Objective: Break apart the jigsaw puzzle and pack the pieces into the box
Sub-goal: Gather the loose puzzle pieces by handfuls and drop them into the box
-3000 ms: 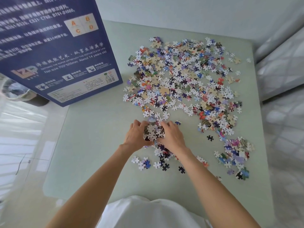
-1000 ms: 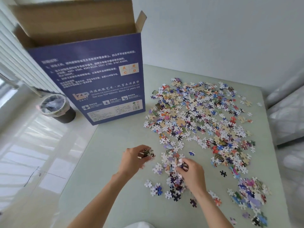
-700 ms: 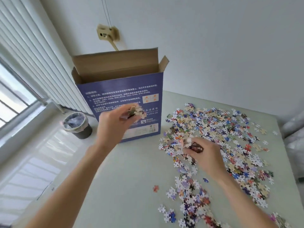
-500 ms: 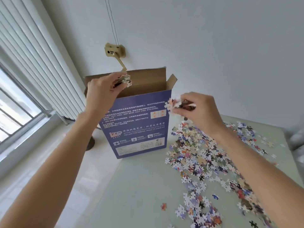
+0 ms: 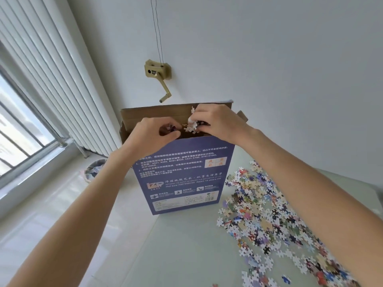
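Observation:
A tall blue puzzle box (image 5: 182, 175) stands upright on the pale green table (image 5: 186, 245), its brown top flaps open. Both hands hover over the box's open mouth. My left hand (image 5: 153, 134) grips a small clump of puzzle pieces, mostly hidden by the curled fingers. My right hand (image 5: 215, 123) pinches a clump of white-backed pieces (image 5: 192, 123) just above the opening. A wide scatter of loose jigsaw pieces (image 5: 269, 220) covers the table to the right of the box.
A bin (image 5: 94, 169) sits on the floor left of the table, below white vertical blinds (image 5: 51, 90) and a window. A crank handle (image 5: 158, 75) is fixed to the wall behind the box.
Both hands gathered pieces from the pile, lifted them and came together over the box's open top. The camera tilted up from the table toward the box.

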A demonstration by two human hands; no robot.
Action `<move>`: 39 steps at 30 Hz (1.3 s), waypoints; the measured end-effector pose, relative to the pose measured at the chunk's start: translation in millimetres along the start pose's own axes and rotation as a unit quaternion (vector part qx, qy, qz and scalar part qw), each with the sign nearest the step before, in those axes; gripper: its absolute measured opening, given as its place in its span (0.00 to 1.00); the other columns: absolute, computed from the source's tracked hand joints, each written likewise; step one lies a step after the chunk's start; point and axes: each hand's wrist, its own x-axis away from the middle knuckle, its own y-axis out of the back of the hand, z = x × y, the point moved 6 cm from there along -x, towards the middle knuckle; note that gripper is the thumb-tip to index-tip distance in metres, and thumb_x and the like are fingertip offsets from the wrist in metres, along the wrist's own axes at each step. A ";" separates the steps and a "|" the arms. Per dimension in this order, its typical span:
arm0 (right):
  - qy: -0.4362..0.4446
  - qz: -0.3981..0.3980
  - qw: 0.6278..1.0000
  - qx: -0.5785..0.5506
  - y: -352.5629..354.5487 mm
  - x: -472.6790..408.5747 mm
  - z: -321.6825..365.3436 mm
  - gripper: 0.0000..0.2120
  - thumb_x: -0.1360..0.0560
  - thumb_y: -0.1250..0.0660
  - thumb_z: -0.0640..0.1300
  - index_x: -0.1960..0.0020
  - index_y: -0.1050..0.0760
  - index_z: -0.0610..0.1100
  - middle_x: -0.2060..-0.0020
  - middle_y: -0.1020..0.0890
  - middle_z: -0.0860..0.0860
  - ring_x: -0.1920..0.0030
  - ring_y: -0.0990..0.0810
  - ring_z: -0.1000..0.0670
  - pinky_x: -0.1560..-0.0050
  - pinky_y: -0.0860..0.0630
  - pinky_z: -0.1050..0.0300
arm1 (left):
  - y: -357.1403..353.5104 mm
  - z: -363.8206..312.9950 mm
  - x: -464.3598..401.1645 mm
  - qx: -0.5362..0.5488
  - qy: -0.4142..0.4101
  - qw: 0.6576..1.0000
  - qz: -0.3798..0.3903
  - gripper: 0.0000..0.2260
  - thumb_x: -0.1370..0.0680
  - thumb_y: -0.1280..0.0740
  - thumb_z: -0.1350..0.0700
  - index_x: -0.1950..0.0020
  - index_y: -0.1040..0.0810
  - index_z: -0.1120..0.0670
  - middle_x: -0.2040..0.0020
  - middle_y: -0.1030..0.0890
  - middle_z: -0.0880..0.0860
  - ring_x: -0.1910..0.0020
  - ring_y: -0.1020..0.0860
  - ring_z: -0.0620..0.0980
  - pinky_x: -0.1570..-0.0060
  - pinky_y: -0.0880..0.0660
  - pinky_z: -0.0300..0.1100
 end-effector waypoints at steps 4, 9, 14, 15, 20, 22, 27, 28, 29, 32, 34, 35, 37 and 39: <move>-0.039 0.059 0.997 -0.023 -7.4 0.4 -2.5 0.11 0.25 0.34 0.46 0.44 0.21 0.48 0.50 0.19 0.51 0.49 0.21 0.48 0.51 0.25 0.49 | -3.4 0.9 8.0 0.020 -0.017 1.000 -0.012 0.06 0.26 0.31 0.49 0.50 0.19 0.45 0.59 0.18 0.41 0.59 0.21 0.37 0.54 0.23 0.39; -0.106 0.110 0.986 -0.060 -4.2 -1.4 -5.4 0.15 0.25 0.37 0.56 0.41 0.22 0.52 0.42 0.20 0.55 0.41 0.24 0.52 0.41 0.29 0.48 | -0.2 -5.8 14.9 -0.014 -0.050 0.997 -0.057 0.04 0.26 0.31 0.53 0.53 0.18 0.46 0.61 0.19 0.41 0.61 0.21 0.38 0.59 0.22 0.39; -0.137 0.134 0.981 -0.022 -3.9 2.5 -1.0 0.17 0.25 0.40 0.60 0.40 0.25 0.57 0.45 0.19 0.52 0.46 0.23 0.48 0.45 0.27 0.49 | 0.3 -9.3 18.3 -0.055 -0.073 0.993 -0.071 0.04 0.25 0.32 0.52 0.53 0.18 0.45 0.60 0.19 0.41 0.61 0.22 0.39 0.60 0.22 0.42; -0.144 0.124 0.982 -0.012 -2.3 4.1 0.2 0.17 0.25 0.40 0.61 0.40 0.25 0.57 0.47 0.19 0.52 0.47 0.23 0.48 0.47 0.27 0.49 | 0.6 -10.1 19.4 -0.062 -0.075 0.992 -0.077 0.04 0.25 0.32 0.52 0.53 0.18 0.45 0.59 0.19 0.41 0.61 0.22 0.40 0.61 0.23 0.41; -0.111 -0.077 0.991 0.019 16.4 33.5 21.4 0.11 0.22 0.39 0.50 0.51 0.20 0.47 0.60 0.18 0.51 0.60 0.20 0.51 0.62 0.24 0.55 | 6.0 -35.8 40.9 -0.127 -0.148 0.960 -0.200 0.06 0.23 0.34 0.54 0.51 0.18 0.49 0.56 0.18 0.45 0.56 0.22 0.46 0.63 0.26 0.38; -0.099 -0.163 0.981 0.032 21.7 66.9 36.0 0.09 0.22 0.38 0.46 0.54 0.21 0.43 0.63 0.18 0.50 0.64 0.21 0.52 0.67 0.26 0.61 | 1.0 -51.5 58.7 -0.117 -0.188 0.944 -0.245 0.06 0.23 0.35 0.55 0.50 0.18 0.52 0.56 0.17 0.47 0.55 0.21 0.47 0.62 0.27 0.35; -0.179 -0.174 0.968 -0.004 -14.2 194.4 59.3 0.10 0.22 0.38 0.46 0.53 0.20 0.42 0.63 0.17 0.50 0.65 0.19 0.52 0.68 0.24 0.61 | -66.5 -83.3 116.3 -0.012 -0.220 0.953 -0.208 0.07 0.24 0.35 0.57 0.50 0.18 0.53 0.59 0.17 0.48 0.61 0.21 0.44 0.66 0.24 0.37; -0.211 -0.146 0.966 -0.020 -28.6 221.5 60.6 0.12 0.22 0.38 0.47 0.53 0.20 0.41 0.62 0.17 0.49 0.65 0.19 0.52 0.68 0.23 0.59 | -86.9 -83.9 127.0 0.013 -0.201 0.965 -0.169 0.08 0.24 0.36 0.56 0.48 0.19 0.53 0.59 0.17 0.47 0.62 0.22 0.43 0.66 0.23 0.38; -0.251 -0.112 0.961 -0.035 -44.5 255.2 63.5 0.13 0.22 0.39 0.48 0.53 0.20 0.41 0.61 0.17 0.49 0.63 0.19 0.51 0.67 0.22 0.58 | -114.6 -83.6 140.5 0.040 -0.169 0.978 -0.113 0.09 0.24 0.36 0.55 0.47 0.20 0.52 0.58 0.18 0.46 0.61 0.22 0.42 0.64 0.22 0.40; -0.368 0.015 0.928 -0.059 -93.1 350.2 74.9 0.16 0.21 0.41 0.53 0.48 0.21 0.43 0.54 0.17 0.49 0.53 0.19 0.49 0.58 0.21 0.56 | -204.5 -73.2 180.9 0.060 -0.046 0.991 0.107 0.14 0.25 0.34 0.53 0.39 0.24 0.48 0.52 0.20 0.46 0.55 0.22 0.44 0.53 0.22 0.45; -0.431 0.081 0.896 -0.070 -117.7 409.4 86.6 0.17 0.21 0.41 0.54 0.42 0.24 0.43 0.47 0.20 0.49 0.46 0.23 0.49 0.48 0.23 0.55 | -260.6 -63.2 213.8 0.015 0.015 0.973 0.231 0.20 0.26 0.31 0.51 0.34 0.29 0.47 0.44 0.22 0.49 0.48 0.23 0.47 0.47 0.26 0.41; -0.455 0.102 0.881 -0.082 -127.3 434.5 93.8 0.19 0.22 0.41 0.54 0.39 0.26 0.43 0.42 0.22 0.48 0.41 0.26 0.48 0.43 0.27 0.54 | -282.1 -56.9 230.7 -0.006 0.038 0.963 0.265 0.24 0.27 0.30 0.50 0.31 0.31 0.47 0.39 0.25 0.51 0.44 0.25 0.49 0.44 0.29 0.41; -0.485 0.144 0.858 -0.090 -144.4 475.7 107.0 0.22 0.23 0.39 0.55 0.34 0.30 0.43 0.34 0.29 0.47 0.32 0.34 0.46 0.33 0.37 0.53 | -315.8 -44.1 264.0 -0.034 0.074 0.947 0.311 0.34 0.28 0.29 0.44 0.26 0.39 0.49 0.29 0.34 0.53 0.32 0.34 0.54 0.35 0.35 0.46; -0.522 0.184 0.830 -0.069 -159.0 513.0 117.3 0.26 0.24 0.38 0.55 0.31 0.34 0.44 0.28 0.37 0.44 0.28 0.41 0.42 0.30 0.42 0.47 | -342.0 -35.7 296.9 -0.056 0.097 0.932 0.345 0.43 0.30 0.31 0.38 0.23 0.49 0.50 0.23 0.48 0.53 0.25 0.48 0.55 0.28 0.44 0.50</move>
